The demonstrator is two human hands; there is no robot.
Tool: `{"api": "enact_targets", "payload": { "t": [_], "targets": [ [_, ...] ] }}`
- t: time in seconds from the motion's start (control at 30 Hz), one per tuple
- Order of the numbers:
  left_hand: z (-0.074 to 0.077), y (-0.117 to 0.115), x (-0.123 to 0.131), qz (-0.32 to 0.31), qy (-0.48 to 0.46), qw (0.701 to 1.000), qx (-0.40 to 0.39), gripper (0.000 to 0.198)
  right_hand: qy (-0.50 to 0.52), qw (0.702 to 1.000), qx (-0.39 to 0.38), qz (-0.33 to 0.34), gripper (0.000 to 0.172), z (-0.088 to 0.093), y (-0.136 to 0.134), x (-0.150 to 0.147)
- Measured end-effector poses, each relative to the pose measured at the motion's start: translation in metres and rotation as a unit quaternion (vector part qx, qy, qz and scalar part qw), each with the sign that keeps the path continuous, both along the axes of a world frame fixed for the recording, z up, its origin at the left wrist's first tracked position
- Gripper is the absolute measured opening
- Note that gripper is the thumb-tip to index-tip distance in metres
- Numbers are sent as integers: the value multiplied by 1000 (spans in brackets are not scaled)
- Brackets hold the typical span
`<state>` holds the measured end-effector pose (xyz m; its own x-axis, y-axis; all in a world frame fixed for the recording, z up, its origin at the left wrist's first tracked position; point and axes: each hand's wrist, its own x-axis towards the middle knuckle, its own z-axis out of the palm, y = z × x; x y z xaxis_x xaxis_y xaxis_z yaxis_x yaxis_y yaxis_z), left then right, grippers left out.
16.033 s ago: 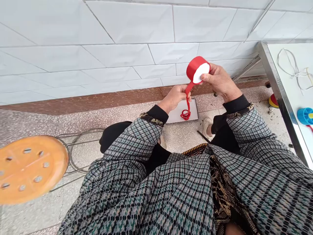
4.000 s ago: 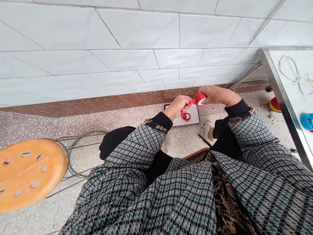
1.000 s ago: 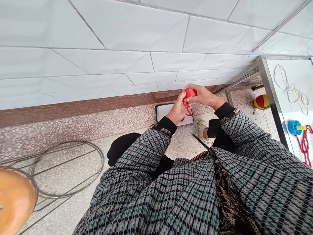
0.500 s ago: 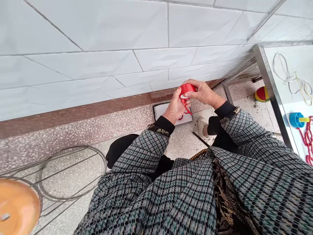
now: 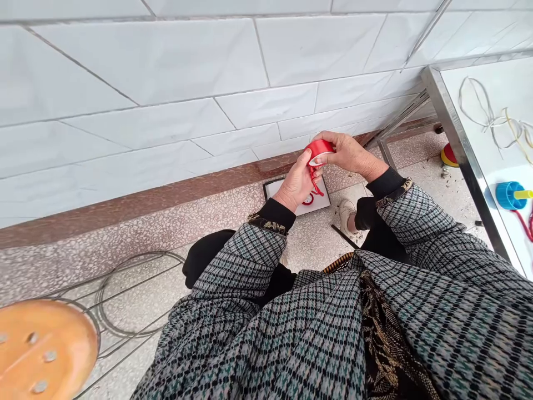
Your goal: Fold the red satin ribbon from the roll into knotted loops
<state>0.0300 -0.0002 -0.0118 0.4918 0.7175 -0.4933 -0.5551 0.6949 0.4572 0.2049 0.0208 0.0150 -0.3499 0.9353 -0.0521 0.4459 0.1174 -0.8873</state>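
Observation:
Both hands meet in front of me around a roll of red tape with a pale inner core. My left hand is closed, its thumb pressed on the roll's near left side. My right hand grips the roll from the right, fingers over the top and thumb below. A thin red strip or loop hangs beneath the left fingers; its exact kind is unclear. Below the hands on the floor lies a white flat panel with a dark rim, bearing a red round mark or ring, partly covered by my left hand.
A tiled wall rises ahead. To the right, a metal-framed table holds wires and a blue cup-like piece. A ball lies under it. At left, a wire rack carries an orange round top.
My view has shifted slightly, bringing more of the orange round top into sight. Both hands keep their hold on the tape roll, with little visible movement.

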Motion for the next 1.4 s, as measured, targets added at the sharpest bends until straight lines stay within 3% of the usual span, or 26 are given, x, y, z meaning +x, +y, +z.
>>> {"api": "enact_targets", "payload": {
  "t": [0.37,0.67,0.83,0.93,1.1,1.4],
  "targets": [
    [11,2,9,-14,20,1000,20,38,-21,1000,-17,-13,31,6,-4,8],
    [23,-2,12,-20,6,999,26,43,82,994,-73,-28,45,3,-6,15],
    [29,-4,8,-47,16,998,41,45,108,991,-81,-6,56,18,-4,22],
    [30,-3,5,-60,18,997,46,34,119,990,-72,8,63,28,-4,27],
    [28,-2,1,-80,43,990,110,14,148,984,-98,8,67,34,-6,27],
    [9,8,-15,-136,147,955,218,7,198,972,-129,13,60,36,-5,31]
  ]
}}
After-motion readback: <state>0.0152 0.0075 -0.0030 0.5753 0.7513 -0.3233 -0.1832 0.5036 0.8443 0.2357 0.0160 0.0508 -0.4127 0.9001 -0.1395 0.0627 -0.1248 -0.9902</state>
